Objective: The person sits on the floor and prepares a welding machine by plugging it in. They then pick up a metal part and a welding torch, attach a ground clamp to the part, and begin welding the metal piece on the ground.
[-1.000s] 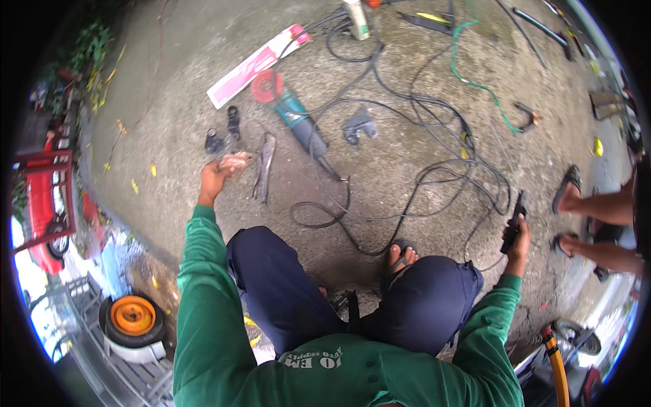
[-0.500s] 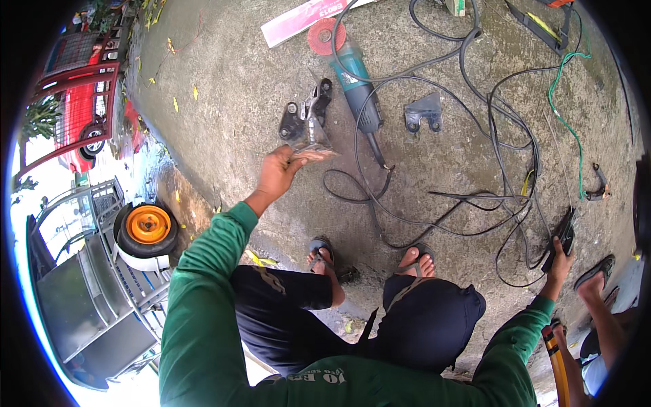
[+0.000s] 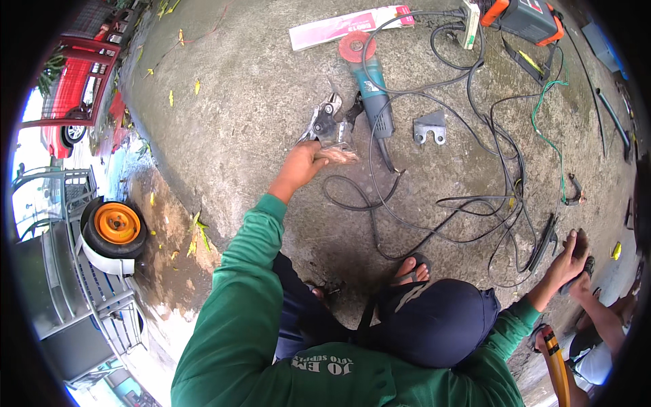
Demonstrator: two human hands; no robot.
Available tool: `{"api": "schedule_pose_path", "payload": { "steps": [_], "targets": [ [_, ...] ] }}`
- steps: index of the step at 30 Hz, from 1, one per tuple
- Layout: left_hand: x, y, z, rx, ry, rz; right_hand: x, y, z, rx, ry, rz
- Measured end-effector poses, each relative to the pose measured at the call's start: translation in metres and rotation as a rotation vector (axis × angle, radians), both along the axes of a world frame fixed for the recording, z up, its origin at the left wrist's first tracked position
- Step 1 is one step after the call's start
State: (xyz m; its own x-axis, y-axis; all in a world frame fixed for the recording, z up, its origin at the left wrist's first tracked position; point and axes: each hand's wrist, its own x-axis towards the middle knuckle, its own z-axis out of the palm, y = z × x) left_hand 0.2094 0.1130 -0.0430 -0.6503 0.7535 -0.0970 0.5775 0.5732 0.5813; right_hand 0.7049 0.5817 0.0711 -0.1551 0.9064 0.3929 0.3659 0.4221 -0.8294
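Observation:
My left hand [image 3: 303,166] grips the lower edge of a metal bracket assembly [image 3: 327,127], which has dark round joints and a reddish, shiny lower part. Its fingers are closed on it, just left of a teal and black angle grinder [image 3: 375,102] with a red disc. My right hand [image 3: 567,263] is at the right with its fingers apart and nothing in it. Beside it, on the concrete, lies a black electrode holder [image 3: 542,241]. A small notched metal plate [image 3: 430,127] lies right of the grinder.
Black cables [image 3: 468,224] loop over the concrete right of the grinder. A pink-and-white box [image 3: 332,28] and an orange-grey welding machine [image 3: 529,20] are at the back. At left stands an orange-rimmed wheel [image 3: 116,224]. Another person's leg [image 3: 600,315] shows at right.
My right hand has let go of the electrode holder, which now lies on the ground. My left hand still holds the bracket assembly, now turned differently. The view has shifted, showing the welding machine.

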Motion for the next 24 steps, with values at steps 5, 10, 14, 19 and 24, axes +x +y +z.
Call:
{"api": "schedule_pose_path", "payload": {
  "steps": [5,10,14,19,24],
  "targets": [
    [0.010,-0.021,-0.004,0.122,-0.062,0.134,-0.194,-0.154,0.058,-0.549,-0.189,0.842],
    [0.002,-0.009,0.013,-0.019,-0.179,0.103,-0.300,-0.117,-0.061,0.071,-0.974,0.671],
    [0.002,-0.024,-0.013,0.070,-0.040,0.115,-0.329,-0.111,-0.097,0.134,-1.109,0.500],
    [0.002,-0.032,-0.016,0.120,-0.107,0.188,-0.350,-0.111,-0.102,0.011,-1.179,0.518],
    [0.001,-0.031,-0.013,0.122,-0.203,0.159,-0.346,-0.092,-0.098,-0.445,-0.937,0.596]
  ]
}}
